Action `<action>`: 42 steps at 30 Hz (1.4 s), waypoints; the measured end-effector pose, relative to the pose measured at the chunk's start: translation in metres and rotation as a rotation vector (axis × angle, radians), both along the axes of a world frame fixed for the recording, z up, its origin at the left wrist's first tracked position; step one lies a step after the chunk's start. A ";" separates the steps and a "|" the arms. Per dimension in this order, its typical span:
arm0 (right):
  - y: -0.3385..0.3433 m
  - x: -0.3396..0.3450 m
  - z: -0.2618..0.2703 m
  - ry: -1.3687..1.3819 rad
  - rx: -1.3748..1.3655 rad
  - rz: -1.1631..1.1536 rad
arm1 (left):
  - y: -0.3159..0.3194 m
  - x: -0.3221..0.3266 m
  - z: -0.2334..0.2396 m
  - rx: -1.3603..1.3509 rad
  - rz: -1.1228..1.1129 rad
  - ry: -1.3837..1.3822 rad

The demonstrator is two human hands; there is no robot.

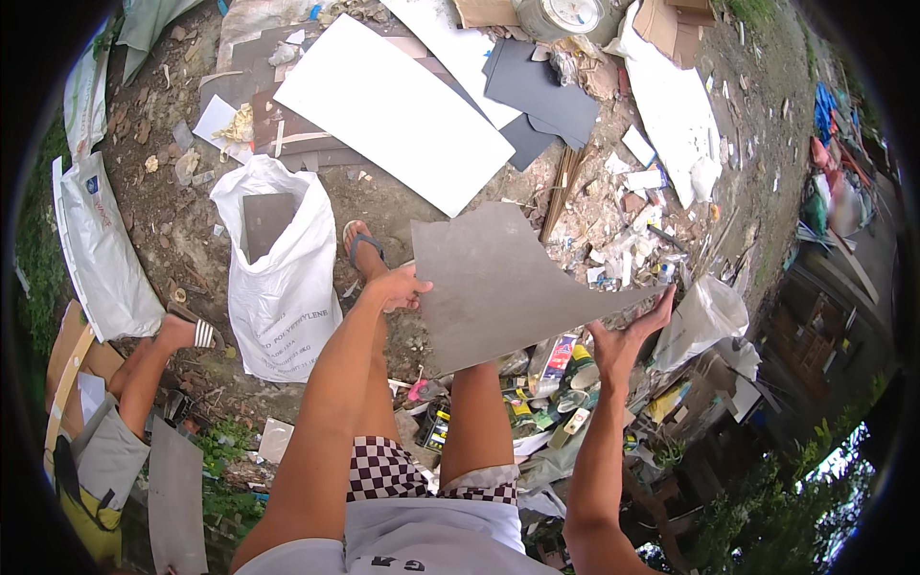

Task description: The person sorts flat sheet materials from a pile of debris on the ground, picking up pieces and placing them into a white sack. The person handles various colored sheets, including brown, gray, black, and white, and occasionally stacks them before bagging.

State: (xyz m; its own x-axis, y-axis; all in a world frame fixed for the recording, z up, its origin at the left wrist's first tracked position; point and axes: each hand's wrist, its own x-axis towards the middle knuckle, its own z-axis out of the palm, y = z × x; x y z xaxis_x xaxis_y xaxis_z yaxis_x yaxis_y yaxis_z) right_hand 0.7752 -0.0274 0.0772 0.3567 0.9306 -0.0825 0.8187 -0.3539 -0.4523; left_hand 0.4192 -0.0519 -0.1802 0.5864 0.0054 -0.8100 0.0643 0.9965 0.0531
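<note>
Both hands hold a thin, rigid grey-brown sheet [496, 280] with a ragged, curved upper edge, up in front of my legs. My left hand [399, 287] grips its left edge. At the right, my right hand [636, 327] pinches the narrow pointed corner between thumb and fingers. To the left stands an open white woven sack [284, 309] bearing print, with a grey-brown piece [267, 223] sticking up inside it. A large white panel [395, 108] lies on the ground beyond the held sheet.
Dark grey sheets [543, 93] and a bucket [560, 18] lie farther off. Mixed litter [632, 237] and a thin stick bundle [563, 187] cover the ground at right. A small white sack [704, 320] stands near my right hand. Another person's leg [154, 366] shows at left, beside a filled sack [108, 251].
</note>
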 end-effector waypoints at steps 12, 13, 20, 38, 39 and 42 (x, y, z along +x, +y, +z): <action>0.028 0.013 -0.160 0.215 -0.227 0.354 | -0.053 -0.098 -0.165 0.018 0.334 0.518; 0.032 0.012 -0.186 0.246 -0.213 0.375 | -0.063 -0.093 -0.161 0.044 0.456 0.570; 0.056 -0.011 -0.313 0.244 -0.433 0.368 | -0.029 0.006 0.003 1.130 0.112 1.099; 0.017 -0.015 -0.378 0.421 -0.461 0.279 | 0.016 0.067 -0.060 1.300 -1.116 1.285; 0.018 -0.018 -0.378 0.402 -0.444 0.269 | 0.018 0.072 -0.052 1.310 -1.062 1.296; 0.022 -0.009 -0.360 0.259 -0.453 0.142 | 0.024 0.080 -0.012 1.326 -0.936 1.350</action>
State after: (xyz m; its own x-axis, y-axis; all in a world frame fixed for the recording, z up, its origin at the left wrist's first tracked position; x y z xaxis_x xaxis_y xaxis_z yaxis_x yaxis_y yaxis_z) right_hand 0.7665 -0.0056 -0.2826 0.1443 0.8193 -0.5548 0.7547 -0.4538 -0.4738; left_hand 0.4989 -0.0284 -0.1920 -0.0488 0.9184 -0.3927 0.9971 0.0678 0.0345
